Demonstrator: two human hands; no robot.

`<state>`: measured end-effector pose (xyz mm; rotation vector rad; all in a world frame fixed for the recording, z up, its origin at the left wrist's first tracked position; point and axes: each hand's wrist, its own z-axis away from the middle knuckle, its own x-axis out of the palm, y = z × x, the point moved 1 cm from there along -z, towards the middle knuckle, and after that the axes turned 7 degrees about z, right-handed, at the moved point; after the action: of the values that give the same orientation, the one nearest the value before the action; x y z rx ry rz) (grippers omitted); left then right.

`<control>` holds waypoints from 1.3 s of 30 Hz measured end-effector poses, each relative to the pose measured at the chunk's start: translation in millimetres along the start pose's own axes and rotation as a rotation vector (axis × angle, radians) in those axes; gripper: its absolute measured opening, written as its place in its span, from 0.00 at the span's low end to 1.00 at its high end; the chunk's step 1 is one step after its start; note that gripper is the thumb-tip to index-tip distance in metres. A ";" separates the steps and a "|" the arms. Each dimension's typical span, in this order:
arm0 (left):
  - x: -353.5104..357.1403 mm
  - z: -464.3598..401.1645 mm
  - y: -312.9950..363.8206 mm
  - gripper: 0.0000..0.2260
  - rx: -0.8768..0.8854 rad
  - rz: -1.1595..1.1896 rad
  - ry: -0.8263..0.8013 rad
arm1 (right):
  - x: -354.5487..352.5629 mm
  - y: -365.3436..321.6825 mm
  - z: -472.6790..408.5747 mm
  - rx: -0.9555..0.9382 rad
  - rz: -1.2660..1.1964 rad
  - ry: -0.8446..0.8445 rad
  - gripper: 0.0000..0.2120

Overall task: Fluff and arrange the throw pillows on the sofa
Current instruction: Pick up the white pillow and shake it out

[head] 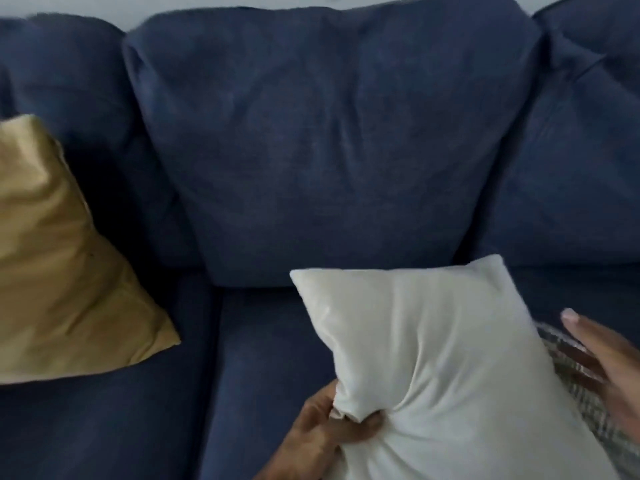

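Note:
A white throw pillow (443,368) is held above the middle seat of the dark blue sofa (329,150), low and right of centre. My left hand (329,434) pinches its left edge, bunching the fabric. Just off the pillow's right side, my right hand (609,368) is flat with fingers spread; I cannot tell whether it touches the pillow. A gold pillow (59,265) leans at the left, against the left back cushion. A grey patterned pillow (588,393) shows partly behind the white one, under my right hand.
The sofa has three back cushions; the middle one is creased and has nothing in front of its upper part. A pale wall (138,8) shows above the sofa back. The left seat cushion (104,427) lies in front of the gold pillow.

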<state>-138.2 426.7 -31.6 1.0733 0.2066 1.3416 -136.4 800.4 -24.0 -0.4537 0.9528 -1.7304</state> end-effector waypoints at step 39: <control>-228.2 -27.0 96.6 0.35 0.329 -0.211 0.773 | 280.3 -59.7 -27.4 -0.309 0.175 -0.303 0.30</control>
<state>-287.6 232.3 -76.9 0.7174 1.1114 1.5022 -295.5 560.8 -35.4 -0.7854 1.0077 -1.3161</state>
